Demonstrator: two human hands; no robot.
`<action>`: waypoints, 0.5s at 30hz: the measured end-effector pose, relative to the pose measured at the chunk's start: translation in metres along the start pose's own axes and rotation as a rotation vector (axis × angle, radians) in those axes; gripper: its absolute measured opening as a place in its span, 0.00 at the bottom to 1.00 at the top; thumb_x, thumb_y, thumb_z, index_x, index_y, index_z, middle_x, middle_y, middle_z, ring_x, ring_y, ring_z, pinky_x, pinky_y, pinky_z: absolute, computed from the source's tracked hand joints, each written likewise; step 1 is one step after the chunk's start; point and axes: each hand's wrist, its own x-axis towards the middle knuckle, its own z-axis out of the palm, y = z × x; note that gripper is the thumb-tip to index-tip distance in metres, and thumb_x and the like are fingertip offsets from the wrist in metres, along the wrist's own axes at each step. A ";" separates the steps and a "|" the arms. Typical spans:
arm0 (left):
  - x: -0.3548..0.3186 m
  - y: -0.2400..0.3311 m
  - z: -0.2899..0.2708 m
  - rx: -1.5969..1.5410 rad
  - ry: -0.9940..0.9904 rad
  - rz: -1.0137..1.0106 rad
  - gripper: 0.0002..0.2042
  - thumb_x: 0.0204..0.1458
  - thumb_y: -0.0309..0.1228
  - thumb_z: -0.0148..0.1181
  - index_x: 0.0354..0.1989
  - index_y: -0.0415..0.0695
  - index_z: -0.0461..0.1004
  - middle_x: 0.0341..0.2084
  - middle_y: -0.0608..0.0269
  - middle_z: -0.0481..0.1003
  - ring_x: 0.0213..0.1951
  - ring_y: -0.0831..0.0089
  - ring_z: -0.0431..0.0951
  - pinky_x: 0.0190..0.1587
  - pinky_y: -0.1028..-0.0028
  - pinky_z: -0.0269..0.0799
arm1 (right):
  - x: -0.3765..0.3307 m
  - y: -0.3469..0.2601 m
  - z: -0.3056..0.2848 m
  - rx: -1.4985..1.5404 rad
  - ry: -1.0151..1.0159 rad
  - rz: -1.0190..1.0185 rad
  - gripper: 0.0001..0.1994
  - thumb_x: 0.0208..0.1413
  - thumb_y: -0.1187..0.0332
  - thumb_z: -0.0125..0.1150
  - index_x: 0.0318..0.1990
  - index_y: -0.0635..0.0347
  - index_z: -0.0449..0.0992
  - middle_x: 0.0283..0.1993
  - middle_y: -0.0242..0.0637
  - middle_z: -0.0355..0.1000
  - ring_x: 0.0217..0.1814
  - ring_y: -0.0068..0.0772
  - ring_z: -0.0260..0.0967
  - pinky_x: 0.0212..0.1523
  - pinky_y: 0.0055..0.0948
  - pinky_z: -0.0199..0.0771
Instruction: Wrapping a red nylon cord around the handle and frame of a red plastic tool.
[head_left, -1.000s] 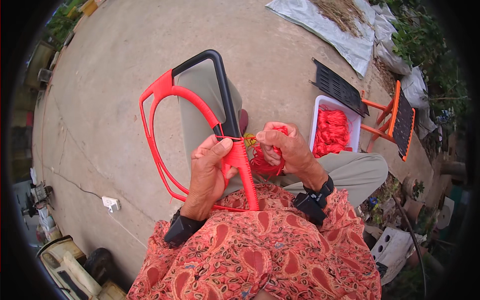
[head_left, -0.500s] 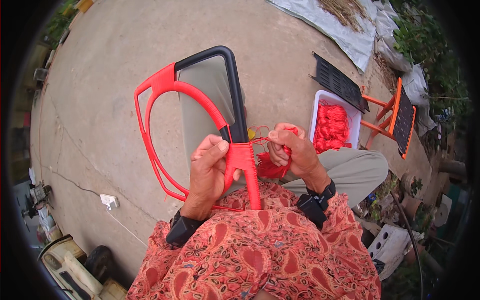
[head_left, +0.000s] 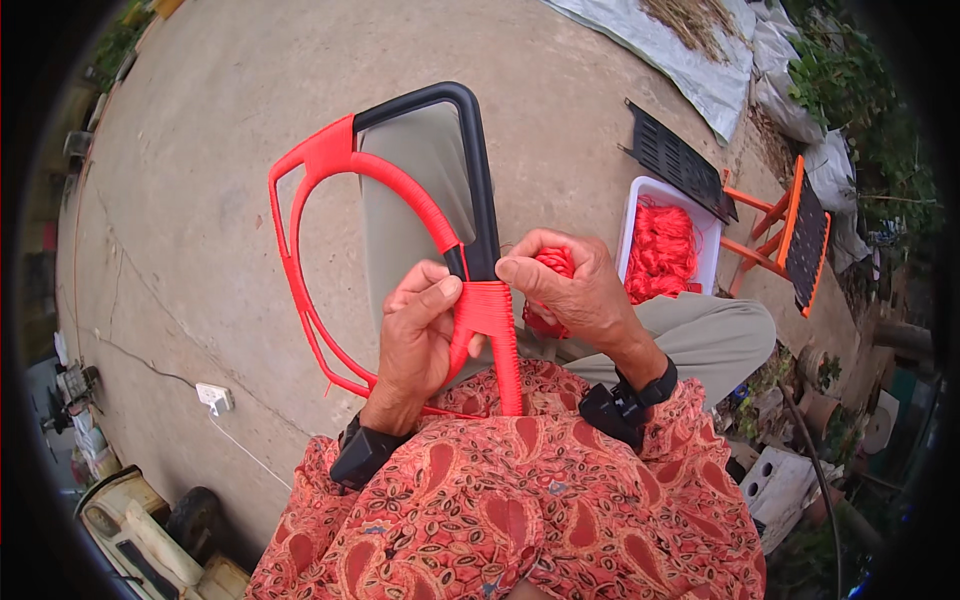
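Note:
A black tubular frame (head_left: 480, 190), partly wrapped in red cord, leans over my lap and knee. Tight red coils (head_left: 490, 312) cover the joint where its straight bar meets the curved inner loop. My left hand (head_left: 415, 325) pinches the frame at the upper edge of these coils, thumb on top, other fingers partly hidden behind. On the bar's right side, my right hand (head_left: 572, 290) is closed around a bundle of red cord (head_left: 555, 262), thumb and forefinger pressed close to the bar. The short strand between that hand and the coils is mostly hidden.
To the right stands a white plastic basin (head_left: 629, 230) holding a heap of red cord (head_left: 662, 250). Beyond it are a black slotted panel (head_left: 670, 155) and an orange-framed stool (head_left: 795, 235). A white power strip (head_left: 213, 398) lies on the concrete at left.
My right hand has moved left and up, against the bar, and turned knuckles upward; the loose strand between it and the frame has shortened. My left hand keeps its grip.

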 end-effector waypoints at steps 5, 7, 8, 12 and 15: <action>-0.001 -0.001 -0.003 0.004 -0.003 0.008 0.06 0.59 0.28 0.48 0.34 0.39 0.63 0.25 0.47 0.74 0.17 0.62 0.75 0.17 0.72 0.72 | 0.001 0.001 0.005 -0.079 0.015 -0.075 0.07 0.54 0.70 0.60 0.27 0.62 0.73 0.19 0.20 0.62 0.22 0.07 0.55 0.19 0.15 0.54; 0.000 -0.001 -0.002 0.013 0.023 0.013 0.07 0.59 0.30 0.49 0.35 0.39 0.63 0.25 0.49 0.75 0.17 0.65 0.74 0.17 0.73 0.72 | 0.002 0.000 0.006 -0.100 0.020 -0.095 0.06 0.54 0.72 0.59 0.26 0.62 0.72 0.19 0.20 0.62 0.23 0.07 0.55 0.20 0.15 0.54; 0.001 -0.001 0.000 0.012 0.022 0.014 0.07 0.59 0.30 0.49 0.35 0.39 0.63 0.25 0.49 0.75 0.17 0.65 0.74 0.17 0.73 0.72 | 0.002 -0.001 0.006 -0.125 0.024 -0.124 0.06 0.53 0.72 0.59 0.26 0.62 0.71 0.19 0.20 0.62 0.24 0.07 0.56 0.21 0.15 0.55; 0.006 0.003 0.014 0.100 0.054 -0.022 0.08 0.57 0.29 0.53 0.39 0.37 0.68 0.25 0.56 0.75 0.17 0.73 0.73 0.16 0.77 0.69 | 0.003 0.003 0.006 -0.160 0.046 -0.180 0.07 0.53 0.73 0.59 0.25 0.63 0.71 0.20 0.20 0.62 0.25 0.08 0.56 0.22 0.16 0.57; 0.006 0.005 0.015 0.164 0.045 -0.050 0.08 0.56 0.27 0.55 0.39 0.35 0.71 0.24 0.60 0.74 0.17 0.79 0.71 0.15 0.81 0.65 | 0.003 0.002 0.005 -0.181 0.036 -0.173 0.06 0.52 0.73 0.59 0.25 0.63 0.71 0.20 0.20 0.62 0.25 0.08 0.55 0.22 0.16 0.57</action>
